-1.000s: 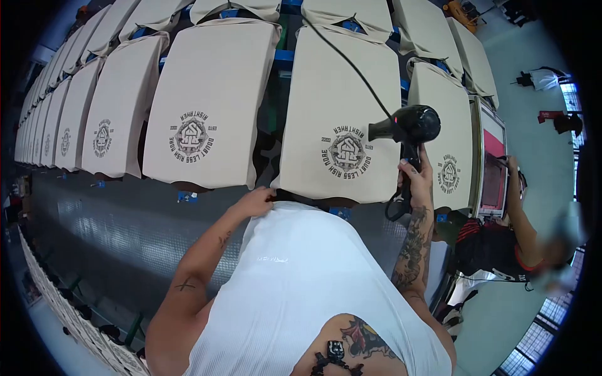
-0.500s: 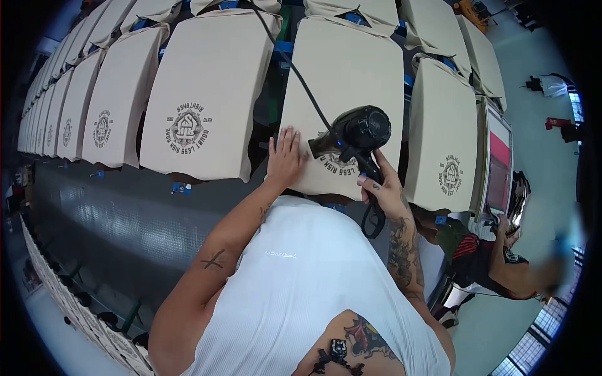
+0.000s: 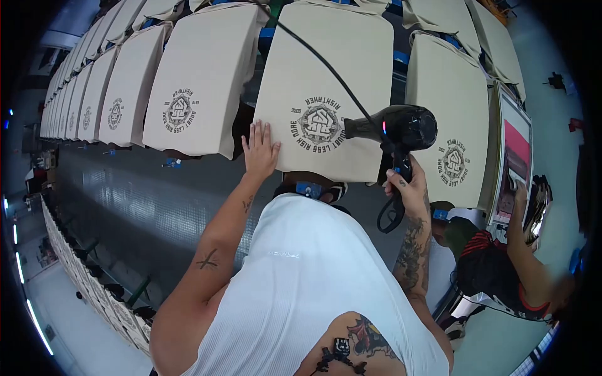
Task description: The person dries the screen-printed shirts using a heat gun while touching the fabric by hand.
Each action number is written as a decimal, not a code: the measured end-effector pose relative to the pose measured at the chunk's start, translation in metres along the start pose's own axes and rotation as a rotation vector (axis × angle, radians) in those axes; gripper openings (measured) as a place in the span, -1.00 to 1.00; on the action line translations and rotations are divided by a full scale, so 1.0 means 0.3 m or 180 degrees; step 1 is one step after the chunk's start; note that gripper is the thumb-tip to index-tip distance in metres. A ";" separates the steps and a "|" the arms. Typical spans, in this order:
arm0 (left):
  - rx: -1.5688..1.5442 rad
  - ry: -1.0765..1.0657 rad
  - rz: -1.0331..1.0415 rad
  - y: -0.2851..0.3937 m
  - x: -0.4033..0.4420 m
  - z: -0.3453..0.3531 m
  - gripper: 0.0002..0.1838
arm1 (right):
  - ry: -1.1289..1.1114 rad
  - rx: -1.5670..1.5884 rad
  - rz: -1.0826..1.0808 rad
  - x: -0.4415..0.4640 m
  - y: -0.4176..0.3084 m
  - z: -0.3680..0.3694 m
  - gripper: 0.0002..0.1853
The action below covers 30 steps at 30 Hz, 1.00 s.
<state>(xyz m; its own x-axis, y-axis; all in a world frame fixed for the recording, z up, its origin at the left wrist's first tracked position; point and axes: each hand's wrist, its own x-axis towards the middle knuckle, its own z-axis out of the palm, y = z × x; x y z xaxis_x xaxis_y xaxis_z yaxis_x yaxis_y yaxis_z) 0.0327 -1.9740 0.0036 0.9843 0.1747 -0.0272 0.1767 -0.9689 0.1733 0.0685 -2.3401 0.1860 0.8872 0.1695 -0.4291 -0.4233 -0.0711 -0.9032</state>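
Note:
A cream T-shirt [image 3: 332, 56] with a dark round printed emblem [image 3: 318, 125] is stretched over a flat board in front of me. My left hand [image 3: 260, 149] lies flat with fingers stretched out on its near left corner, left of the emblem. In my right hand [image 3: 409, 185] is the handle of a black hair dryer [image 3: 407, 127]. Its nozzle points left, close to the emblem's right edge, and a small red and blue light glows on its body. A black cord [image 3: 313, 53] runs from the dryer up across the shirt.
More printed cream shirts on boards stand in a row to the left [image 3: 194, 81] and right [image 3: 448, 113]. At the right, a co-worker [image 3: 495, 263] handles a framed screen [image 3: 514, 150] with a pink panel. Grey floor [image 3: 132, 188] lies to the left.
The dryer in my right hand has moved right, uncovering the emblem. My left hand has shifted left to the shirt's corner. The dryer's light has gone from blue to red and blue.

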 end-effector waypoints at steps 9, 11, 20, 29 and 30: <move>-0.0245 0.0260 0.0039 0.039 -0.116 0.006 -0.42 | -0.0083 -0.0010 -0.0256 0.213 -0.052 0.047 -0.66; -0.0383 0.0253 0.0051 0.024 -0.094 -0.015 -0.44 | -0.0110 -0.0071 -0.0223 0.252 -0.070 0.109 -0.65; -0.0546 0.0373 0.0462 -0.049 0.034 -0.061 -0.48 | -0.0605 -0.0584 -0.0076 0.273 -0.107 0.399 -0.55; -0.0612 0.0271 0.0903 -0.072 0.152 -0.065 -0.47 | -0.0438 -0.0933 0.0517 0.022 -0.114 0.383 -0.37; -0.0601 0.0240 0.0953 -0.070 0.162 -0.066 -0.46 | -0.0226 -0.0904 0.0529 -0.006 -0.111 0.367 -0.35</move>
<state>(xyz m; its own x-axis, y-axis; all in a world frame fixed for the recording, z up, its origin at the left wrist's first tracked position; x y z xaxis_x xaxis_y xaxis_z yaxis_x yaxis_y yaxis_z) 0.0767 -1.9419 0.0181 0.9880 -0.0926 0.1238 -0.1300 -0.9308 0.3416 0.0608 -2.2299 0.2177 0.7911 0.2001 -0.5780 -0.4841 -0.3728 -0.7916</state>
